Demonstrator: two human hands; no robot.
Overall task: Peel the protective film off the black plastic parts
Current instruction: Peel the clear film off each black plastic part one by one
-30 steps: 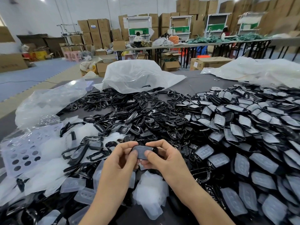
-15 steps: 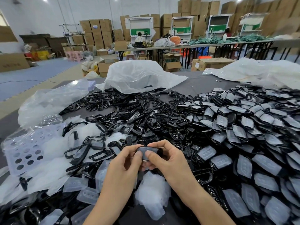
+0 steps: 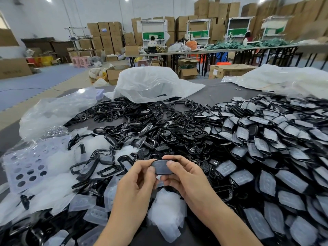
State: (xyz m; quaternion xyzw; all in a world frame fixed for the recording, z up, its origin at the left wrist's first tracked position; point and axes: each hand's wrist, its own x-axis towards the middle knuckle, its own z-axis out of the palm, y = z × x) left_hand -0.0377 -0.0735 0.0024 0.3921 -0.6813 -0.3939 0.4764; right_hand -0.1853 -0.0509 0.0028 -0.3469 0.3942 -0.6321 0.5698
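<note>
Both the left hand [image 3: 136, 183] and right hand [image 3: 186, 176] pinch one black part [image 3: 160, 167] (thumbs in front).

The left hand [image 3: 136, 183] and right hand [image 3: 184, 176] are seen bare, forearms [image 3: 221, 215] uncovered, fingernails [image 3: 169, 163] trimmed short.

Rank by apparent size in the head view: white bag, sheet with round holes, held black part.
1. white bag, largest though farthest.
2. sheet with round holes.
3. held black part, smallest though nearest.
</note>
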